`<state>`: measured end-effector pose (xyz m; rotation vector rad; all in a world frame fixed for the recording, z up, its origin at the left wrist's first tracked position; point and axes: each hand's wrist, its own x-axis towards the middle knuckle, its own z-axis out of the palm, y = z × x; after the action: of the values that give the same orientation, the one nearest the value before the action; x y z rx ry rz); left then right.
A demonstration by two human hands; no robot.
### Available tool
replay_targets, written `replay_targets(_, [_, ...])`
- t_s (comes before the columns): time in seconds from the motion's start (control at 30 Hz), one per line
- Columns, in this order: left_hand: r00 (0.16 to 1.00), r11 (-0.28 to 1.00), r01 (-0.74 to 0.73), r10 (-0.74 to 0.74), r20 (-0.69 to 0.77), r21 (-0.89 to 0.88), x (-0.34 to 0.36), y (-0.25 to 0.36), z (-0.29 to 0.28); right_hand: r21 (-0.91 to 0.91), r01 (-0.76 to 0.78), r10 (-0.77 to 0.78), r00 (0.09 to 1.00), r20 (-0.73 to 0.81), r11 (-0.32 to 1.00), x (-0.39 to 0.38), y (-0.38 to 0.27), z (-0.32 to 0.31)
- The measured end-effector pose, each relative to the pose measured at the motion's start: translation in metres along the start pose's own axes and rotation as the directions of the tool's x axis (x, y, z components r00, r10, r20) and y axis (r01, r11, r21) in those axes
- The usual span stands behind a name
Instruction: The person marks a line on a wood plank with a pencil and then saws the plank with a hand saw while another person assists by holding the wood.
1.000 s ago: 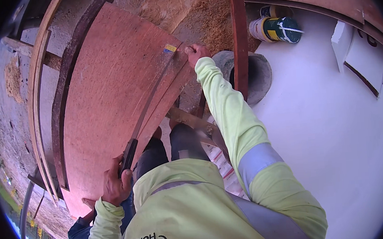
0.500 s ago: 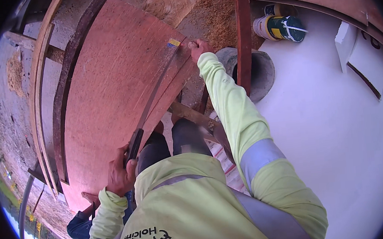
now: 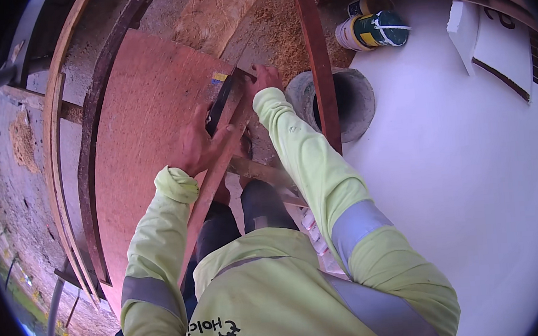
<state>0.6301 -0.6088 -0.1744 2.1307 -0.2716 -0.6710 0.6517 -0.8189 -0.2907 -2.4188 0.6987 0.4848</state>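
A reddish plywood sheet point(image 3: 144, 108) slopes across the left and middle of the view, with a narrow cut strip point(image 3: 210, 182) along its right side. Over the cut, the black handle of a handsaw point(image 3: 217, 106) points away from me. My left hand point(image 3: 194, 145) is closed round the handle's near end, thumb and forefinger partly stretched along it. Beyond the handle, the thin blade reaches past the sheet's far edge. My right hand point(image 3: 264, 81) grips the far right corner of the plywood; its fingertips are partly hidden. A small blue and yellow label point(image 3: 219, 77) sits beside the saw.
A dark red timber post point(image 3: 316, 57) rises beside a concrete pipe point(image 3: 357, 101) on the right. Paint buckets point(image 3: 372, 31) lie farther back, near white panels point(image 3: 493, 43). Sawdust point(image 3: 284, 34) covers the ground ahead. Long timbers point(image 3: 54, 122) run along the left.
My left hand has pushed the handsaw forward and away along the cut, from near my body to close by my right hand. The view has shifted slightly; my right hand keeps its hold.
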Motion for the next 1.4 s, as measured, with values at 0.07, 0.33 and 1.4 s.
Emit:
replay_targets(0.07, [0.999, 0.999, 0.028, -0.027, 0.026, -0.017, 0.002, 0.026, -0.009, 0.041, 0.242, -0.223, 0.939, -0.260, 0.969, -0.025, -0.010, -0.015])
replay_targets(0.33, [0.992, 0.992, 0.128, -0.128, -0.010, 0.014, -0.068, 0.071, -0.043, -0.077, 0.225, -0.221, 0.974, 0.055, 0.971, -0.016, -0.019, -0.007])
replay_targets(1.4, [0.982, 0.982, 0.184, -0.186, -0.046, -0.039, 0.014, 0.022, -0.002, -0.066, 0.572, -0.576, 0.816, -0.048, 0.817, -0.112, -0.040, -0.063])
